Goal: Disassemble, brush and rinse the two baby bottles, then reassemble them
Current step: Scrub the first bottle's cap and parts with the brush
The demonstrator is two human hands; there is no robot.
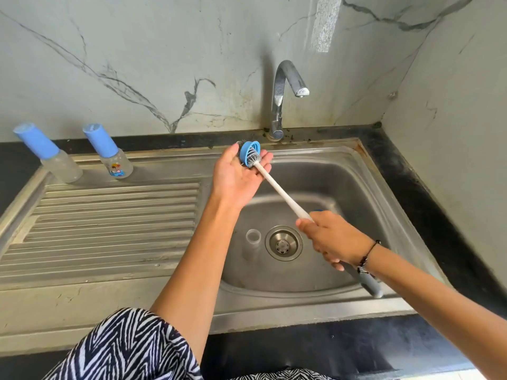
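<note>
Blue plastic marks the piece in work: a blue collar ring (249,153) sits cupped in the left hand (238,174), whose fingers curl round its rim and hold it over the back left part of the sink basin (354,187), just below and left of the tap (285,89). The bottle brush (277,187) has its bristle head pushed into the ring's opening, and its long white shaft runs down and to the right, toward the person, to the right hand (332,239), which is clamped round the grey handle near the basin's front right. The brush's long axis thus lies along the line between the two hands, so any scrubbing stroke would probably run along that diagonal, with the left hand as the fixed end. Open room lies below and to the right over the basin; the tap spout hangs close above on the right, and the back rim is near behind the ring. A clear cylindrical part (253,241) lies on the basin floor just beside the drain (284,243). Two bottles (116,156) with blue caps stand well apart from the hands, at the back of the draining board (109,215) on the left. No water appears to run.
</note>
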